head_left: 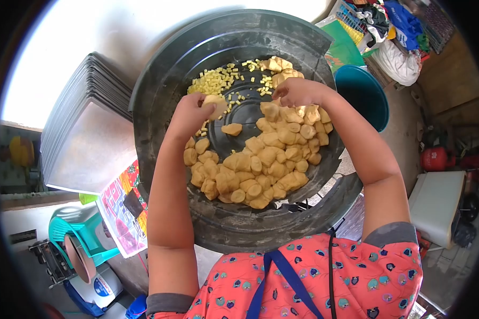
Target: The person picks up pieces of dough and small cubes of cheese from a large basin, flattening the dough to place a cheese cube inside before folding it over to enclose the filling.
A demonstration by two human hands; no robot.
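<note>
hands reach into black tub: left hand grips dough piece, right hand curled, grip unclear.

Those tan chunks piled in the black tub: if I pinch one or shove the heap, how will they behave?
The tan chunks look soft and irregular, so a hard pinch may dent them. The left hand lifts one in its fingertips, suggesting they are light. Lumpy shapes should tumble rather than roll; pushed, the heap would probably slump across the black tub.

Both arms stretched fwd, elbows bent, left hand curled w/ fingers pinched shut, right hand palm down, fingers bent, hands apart at same height
</note>
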